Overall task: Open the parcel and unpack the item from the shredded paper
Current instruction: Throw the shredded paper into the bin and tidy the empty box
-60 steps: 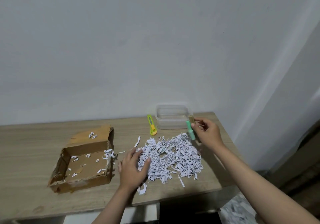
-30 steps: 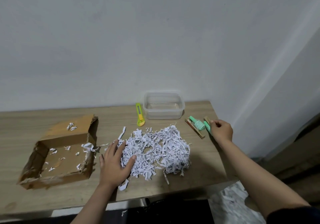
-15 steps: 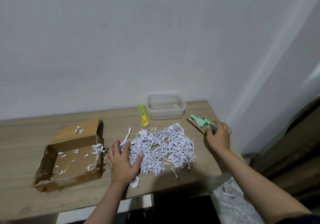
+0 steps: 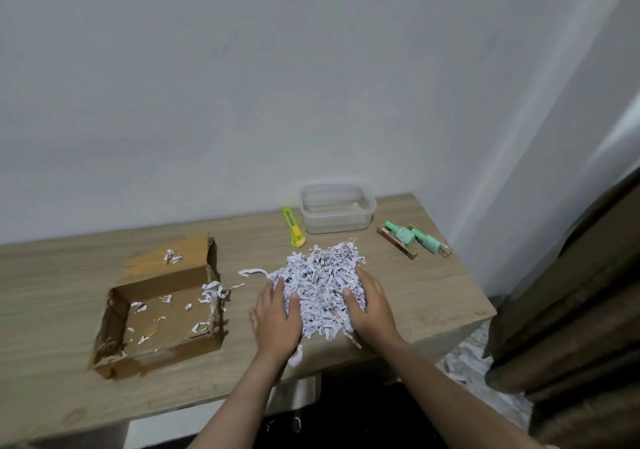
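Two bare forearms are showing, no sleeves over them. Left hand point(image 4: 277, 320) and right hand point(image 4: 372, 304) are wearing no gloves, rings or watch. Nails are looking short and plain. Nothing else of the person is showing.

opened parcel, shredded paper heaped out, items laid aside

the brown cardboard parcel point(image 4: 162, 306) sits open on the worktop's left part, its flap folded back, only a few white scraps left inside and on the flap. the shredded paper point(image 4: 320, 284) lies in a loose white heap just right of it, near the front edge. two mint-green bottles point(image 4: 401, 234) lie on their sides beside two slim brown sticks point(image 4: 394, 247), well right of the heap.
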Tool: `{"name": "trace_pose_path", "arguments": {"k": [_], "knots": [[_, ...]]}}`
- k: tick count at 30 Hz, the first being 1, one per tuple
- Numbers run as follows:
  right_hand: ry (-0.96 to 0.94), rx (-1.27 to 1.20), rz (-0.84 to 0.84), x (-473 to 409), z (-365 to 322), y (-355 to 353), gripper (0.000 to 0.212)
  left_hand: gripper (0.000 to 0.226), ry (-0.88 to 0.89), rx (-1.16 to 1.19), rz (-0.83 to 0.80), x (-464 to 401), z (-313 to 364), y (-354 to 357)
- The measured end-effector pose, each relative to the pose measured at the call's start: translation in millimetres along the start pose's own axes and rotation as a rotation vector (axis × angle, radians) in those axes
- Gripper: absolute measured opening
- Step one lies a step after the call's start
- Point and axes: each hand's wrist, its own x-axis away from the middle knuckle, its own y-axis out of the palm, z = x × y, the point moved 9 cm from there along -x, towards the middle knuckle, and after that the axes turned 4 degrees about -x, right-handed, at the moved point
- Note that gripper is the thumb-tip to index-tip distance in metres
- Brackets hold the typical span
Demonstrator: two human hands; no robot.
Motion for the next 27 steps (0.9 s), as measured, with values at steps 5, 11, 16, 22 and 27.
{"name": "trace_pose_path", "arguments": {"k": [5,11,16,22,27], "knots": [[-0.036,-0.12,0.0,7.1,-17.3,22.5,0.049,0.044,-0.04,0.248,-0.066,0.1,21.2,18.6],[0.044,-0.384,0.035,5.8,-22.3,31.1,0.042,0.042,0.003,0.647,-0.083,7.0,52.1,20.7],[0.064,-0.542,0.085,-0.3,-26.1,22.2,0.034,0.041,-0.007,0.754,-0.037,12.2,67.4,18.2],[0.024,-0.58,0.165,10.7,-32.1,-5.0,0.034,0.04,0.014,0.889,-0.009,29.7,92.0,16.0],[0.0,-0.592,0.319,49.3,-43.5,-38.1,0.031,0.036,0.113,0.955,-0.11,57.6,112.0,21.1]]}}
